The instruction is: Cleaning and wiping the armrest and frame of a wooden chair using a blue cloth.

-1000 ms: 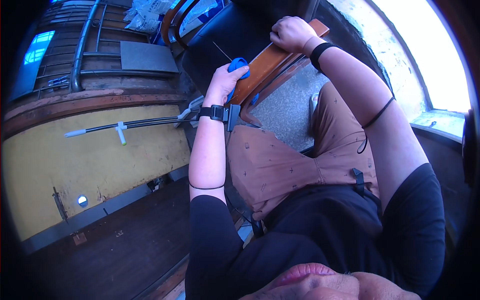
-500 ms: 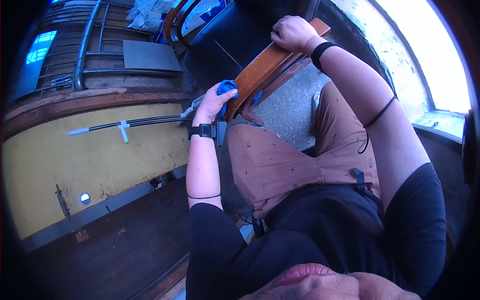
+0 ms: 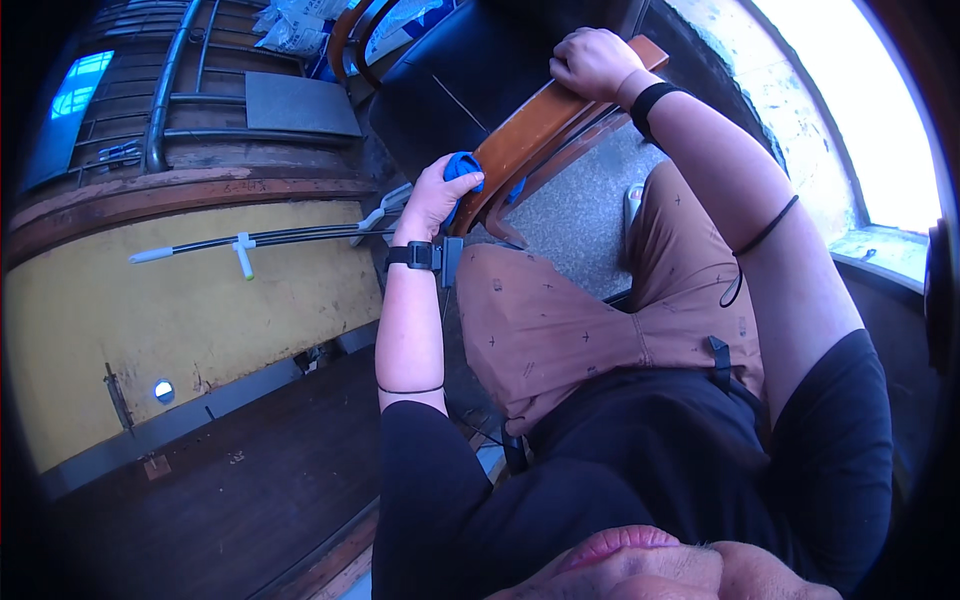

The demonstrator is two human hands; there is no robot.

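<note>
My left hand [image 3: 437,195] grips a blue cloth [image 3: 462,167] and presses it against the lower part of a curved brown wooden chair arm [image 3: 530,135]. My right hand [image 3: 592,62] is clamped over the upper end of the same wooden arm, near its tip. The chair's black padded back [image 3: 450,85] lies just beyond the arm. A black watch sits on my left wrist and a black band on my right wrist. My knee in brown shorts is right below the arm.
A yellow wall panel [image 3: 190,320] with black cables and a white clip [image 3: 243,256] runs along the left. Dark wooden flooring [image 3: 220,500] lies below it. A metal railing [image 3: 165,100] and a grey slab are at the upper left; a bright window ledge [image 3: 880,240] is at the right.
My left hand with the blue cloth has slid down the wooden arm toward me. My right hand has kept its hold on the upper end.
</note>
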